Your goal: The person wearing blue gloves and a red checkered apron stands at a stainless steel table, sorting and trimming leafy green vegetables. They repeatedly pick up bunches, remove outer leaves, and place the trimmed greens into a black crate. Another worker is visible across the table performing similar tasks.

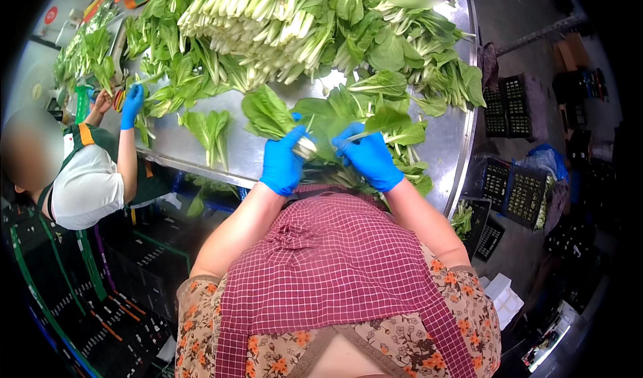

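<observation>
My left hand (pixel 282 163), in a blue glove, is closed around a small bunch of leafy greens (pixel 265 113). Its leaves point away to the left and its white stem ends stick out to the right of my thumb. Between the gloved fingers of my right hand (pixel 372 158) is the stalk of a single green leaf (pixel 389 120), apart from the bunch. Loose greens (pixel 384 84) lie on the metal table (pixel 241 144) just beyond both hands, partly hidden by them. A separate small bunch (pixel 211 131) rests to the left of my left hand.
A large heap of pale-stemmed greens (pixel 271 31) covers the table's far side. At the left, a co-worker (pixel 88 197) wearing a blue glove handles greens. Black plastic crates (pixel 525 194) stand on the floor to the right, and more crates (pixel 145 277) are at the lower left.
</observation>
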### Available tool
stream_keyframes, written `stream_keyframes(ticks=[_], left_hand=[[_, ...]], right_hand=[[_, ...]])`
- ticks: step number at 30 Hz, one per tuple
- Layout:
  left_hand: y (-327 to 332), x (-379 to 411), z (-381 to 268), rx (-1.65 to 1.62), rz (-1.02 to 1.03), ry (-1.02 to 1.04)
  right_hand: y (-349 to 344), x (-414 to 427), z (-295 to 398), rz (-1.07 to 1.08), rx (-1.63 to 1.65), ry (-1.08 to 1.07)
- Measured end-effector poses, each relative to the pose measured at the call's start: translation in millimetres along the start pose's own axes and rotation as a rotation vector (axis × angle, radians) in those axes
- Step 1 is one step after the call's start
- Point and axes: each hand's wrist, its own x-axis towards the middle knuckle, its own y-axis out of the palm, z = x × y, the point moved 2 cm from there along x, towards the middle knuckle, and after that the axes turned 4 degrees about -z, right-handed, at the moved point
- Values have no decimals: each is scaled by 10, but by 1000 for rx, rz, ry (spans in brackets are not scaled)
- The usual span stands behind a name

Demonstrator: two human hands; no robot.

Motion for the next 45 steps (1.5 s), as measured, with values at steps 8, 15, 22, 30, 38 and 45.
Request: stream_keyframes(ticks=[8,15,22,30,38,45], left_hand=[[-128,106,-159,41,-59,90],[-5,68,-147,175,-21,87],[47,114,-184,137,5,16],[242,-5,-55,255,274,-272],[82,-36,-34,342,135,-20],[72,-82,0,270,94,18]], right_hand=[[-584,653,159,-71,-662,-330],[-808,1271,-291,-337,-842,-275],[-574,379,162,-247,-127,-410],[-226,42,301,-69,-342,-624],[10,-51,205,-135,-221,-409],[124,-18,45,-64,-450,-347]])
